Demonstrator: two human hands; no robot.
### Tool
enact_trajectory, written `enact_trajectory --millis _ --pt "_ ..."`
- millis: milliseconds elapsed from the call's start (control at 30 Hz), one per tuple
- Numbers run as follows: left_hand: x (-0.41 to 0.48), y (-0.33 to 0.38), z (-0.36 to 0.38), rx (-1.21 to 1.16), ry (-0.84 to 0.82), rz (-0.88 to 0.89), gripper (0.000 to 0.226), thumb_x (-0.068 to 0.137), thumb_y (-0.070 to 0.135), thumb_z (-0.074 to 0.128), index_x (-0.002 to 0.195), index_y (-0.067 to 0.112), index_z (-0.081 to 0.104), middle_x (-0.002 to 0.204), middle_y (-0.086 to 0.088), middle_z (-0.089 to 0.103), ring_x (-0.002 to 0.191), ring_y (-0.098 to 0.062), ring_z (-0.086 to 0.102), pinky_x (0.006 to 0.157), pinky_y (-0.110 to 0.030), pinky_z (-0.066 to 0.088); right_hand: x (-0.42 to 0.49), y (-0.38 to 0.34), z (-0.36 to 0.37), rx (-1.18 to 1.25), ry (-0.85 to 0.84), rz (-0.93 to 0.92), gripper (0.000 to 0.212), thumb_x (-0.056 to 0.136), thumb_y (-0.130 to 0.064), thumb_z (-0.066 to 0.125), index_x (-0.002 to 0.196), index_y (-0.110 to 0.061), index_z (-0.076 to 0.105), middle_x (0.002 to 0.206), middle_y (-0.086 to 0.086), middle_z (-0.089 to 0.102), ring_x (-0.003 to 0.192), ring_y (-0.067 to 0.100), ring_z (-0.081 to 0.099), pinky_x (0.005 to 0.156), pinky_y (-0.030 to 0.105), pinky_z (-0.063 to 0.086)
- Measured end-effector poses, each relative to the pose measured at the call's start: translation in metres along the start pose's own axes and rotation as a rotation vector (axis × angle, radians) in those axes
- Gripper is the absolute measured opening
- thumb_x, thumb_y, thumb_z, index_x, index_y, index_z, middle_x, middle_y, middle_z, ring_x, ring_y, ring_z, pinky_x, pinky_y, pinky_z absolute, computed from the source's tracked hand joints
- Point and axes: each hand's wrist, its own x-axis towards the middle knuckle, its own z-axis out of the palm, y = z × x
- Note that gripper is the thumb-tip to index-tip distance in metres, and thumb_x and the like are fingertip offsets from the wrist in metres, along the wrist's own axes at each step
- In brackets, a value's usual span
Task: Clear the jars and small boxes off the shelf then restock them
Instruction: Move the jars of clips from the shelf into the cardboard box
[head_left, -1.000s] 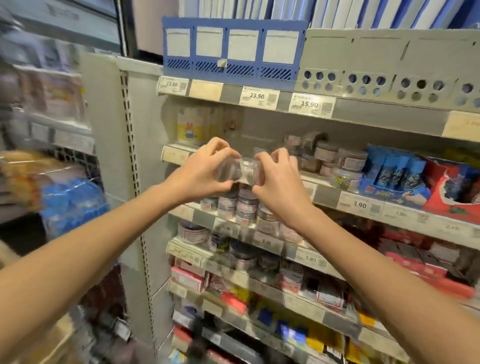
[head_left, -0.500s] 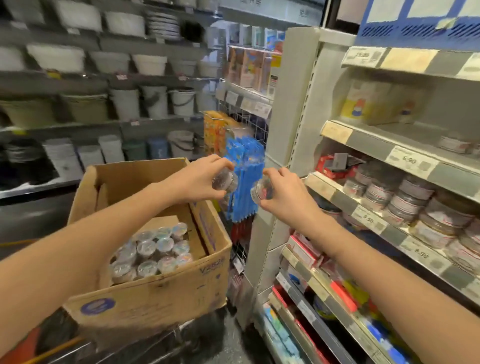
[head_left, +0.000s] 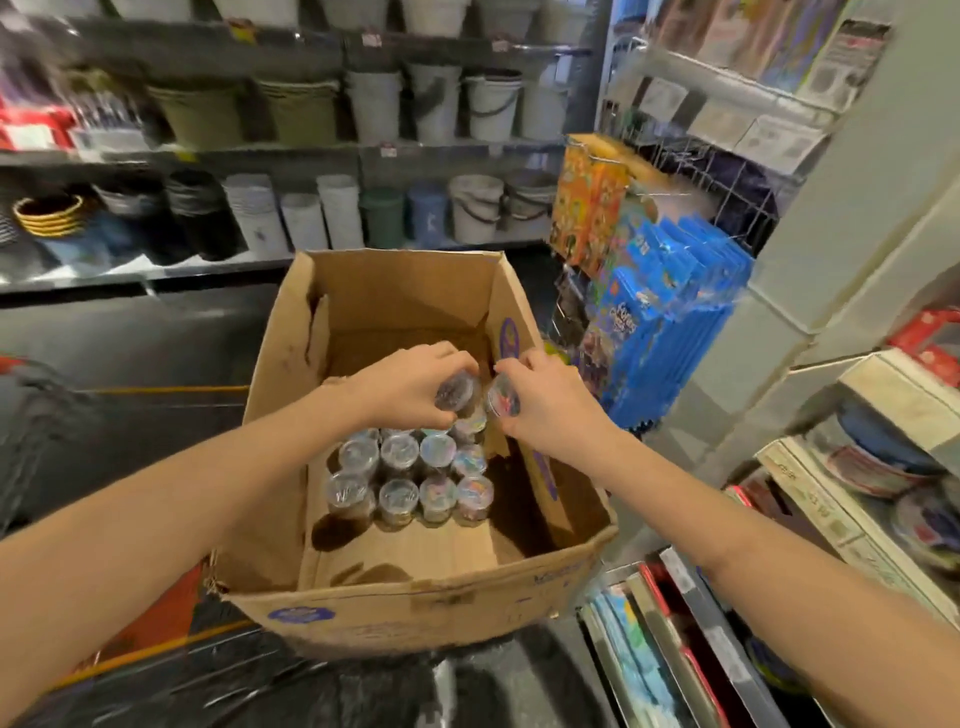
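Observation:
An open cardboard box (head_left: 415, 608) stands in front of me with several small clear jars (head_left: 410, 480) with shiny lids packed upright in rows inside. My left hand (head_left: 410, 389) grips one small jar (head_left: 457, 388) just above the back of those rows. My right hand (head_left: 545, 405) grips another small jar (head_left: 503, 397) right beside it, over the box's right wall. The shelf (head_left: 852, 499) the jars came from is at the right edge, with round tins and boxes on it.
Blue and orange packets (head_left: 660, 312) hang on a wire rack right of the box. Buckets and bins (head_left: 374, 109) fill shelves across the aisle. Black plastic (head_left: 260, 686) lies under the box. Books or flat packs (head_left: 649, 654) stand on the lower right shelf.
I have turned left from the shelf to the box. Both hands, each holding a jar, have come down from in front of the shelf into the box, above the packed jars.

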Motion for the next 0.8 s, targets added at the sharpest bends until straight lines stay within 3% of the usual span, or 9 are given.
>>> enact_trajectory --millis 200,333,500,600,733,800 --pt "0.006 -0.039 0.047 0.174 -0.105 -0.057 0.058 0.084 0.043 0.057 0.136 0.025 0.039 0.131 0.0 0.048 0.11 -0.02 0.052 0.079 -0.032 0.038 0.055 0.003 0.069 -0.006 -0.222 0.041 0.049 0.093 -0.022 0.052 0.137 -0.013 0.032 0.125 0.012 0.048 0.115 0.036 0.048 0.091 0.047 0.042" --pt "0.003 -0.047 0.079 0.156 -0.256 -0.073 0.055 0.087 0.044 0.056 0.133 0.021 0.039 0.132 -0.003 0.04 0.111 -0.023 0.05 0.093 -0.04 0.036 0.079 0.0 0.112 -0.047 -0.325 0.12 0.044 0.092 -0.021 0.053 0.131 -0.01 0.034 0.123 0.015 0.05 0.113 0.04 0.05 0.089 0.048 0.041" --pt "-0.008 -0.044 0.113 0.175 -0.35 -0.081 0.04 0.084 0.033 0.059 0.119 0.019 0.046 0.132 -0.009 0.033 0.106 -0.026 0.052 0.092 -0.044 0.033 0.095 -0.001 0.154 -0.006 -0.462 0.213 0.065 0.087 -0.022 0.06 0.141 -0.016 0.025 0.13 0.017 0.046 0.119 0.04 0.046 0.096 0.048 0.037" --pt "-0.011 -0.037 0.132 0.271 -0.415 -0.057 0.04 0.087 0.026 0.057 0.123 0.016 0.042 0.133 -0.012 0.035 0.102 -0.032 0.054 0.088 -0.044 0.034 0.099 0.003 0.169 0.025 -0.478 0.27 0.063 0.088 -0.021 0.058 0.141 -0.016 0.024 0.129 0.018 0.045 0.119 0.04 0.044 0.097 0.049 0.036" --pt "-0.015 -0.034 0.15 0.394 -0.478 -0.034 0.057 0.092 0.02 0.055 0.141 0.01 0.028 0.142 -0.017 0.031 0.111 -0.038 0.052 0.098 -0.049 0.032 0.099 0.008 0.185 0.042 -0.458 0.304 0.065 0.088 -0.017 0.057 0.143 -0.014 0.022 0.13 0.019 0.043 0.122 0.042 0.042 0.099 0.051 0.035" --pt "-0.015 -0.035 0.152 0.413 -0.471 -0.034 0.052 0.09 0.017 0.056 0.136 0.009 0.035 0.136 -0.016 0.037 0.111 -0.037 0.052 0.098 -0.048 0.032 0.1 0.009 0.192 0.073 -0.434 0.312 0.061 0.088 -0.014 0.054 0.142 -0.013 0.024 0.13 0.02 0.043 0.12 0.042 0.043 0.098 0.051 0.036"
